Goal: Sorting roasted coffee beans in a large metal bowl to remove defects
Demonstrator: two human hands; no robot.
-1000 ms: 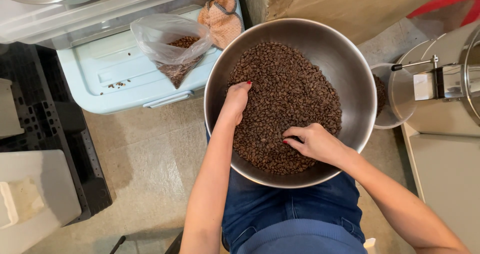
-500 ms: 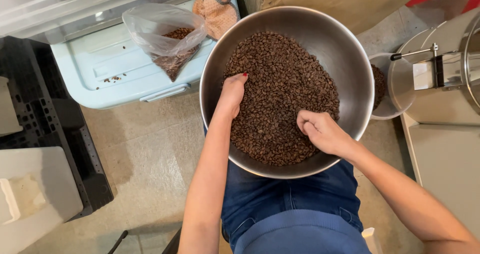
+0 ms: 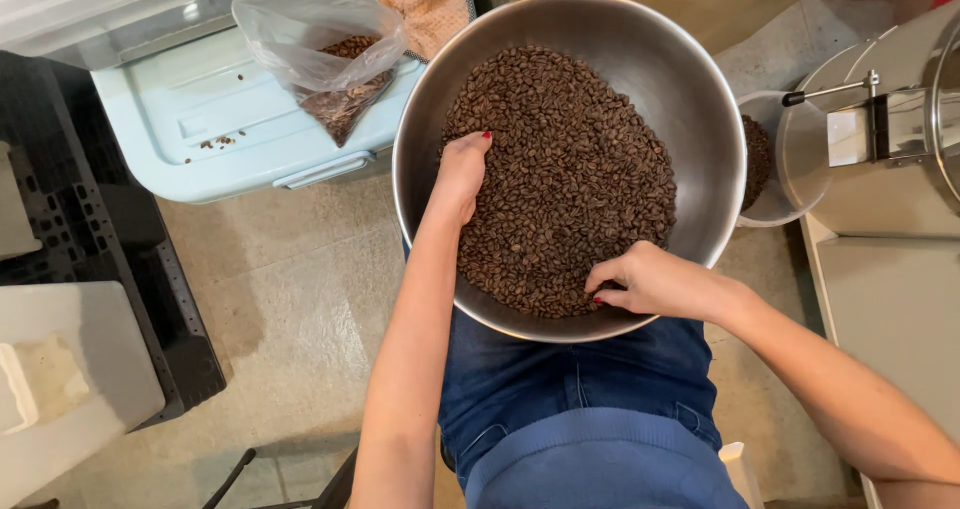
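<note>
Roasted coffee beans [image 3: 565, 169], loose, light and likely to spill, are being sifted in a steel bowl [image 3: 690, 79] at frame centre, resting on the lap. Left hand [image 3: 462, 174] is dug in, curled; right hand [image 3: 655, 281] is pinching beans, fingers narrow. Bowl is judged heavy, slick; best gripped by the rim. Bean bag [image 3: 335, 64] is lying upper left.

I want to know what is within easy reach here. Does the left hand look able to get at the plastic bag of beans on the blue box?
Probably yes. The left hand rests in the steel bowl at its left rim, and the plastic bag lies just beyond that rim on the blue box, with nothing between them.
</note>
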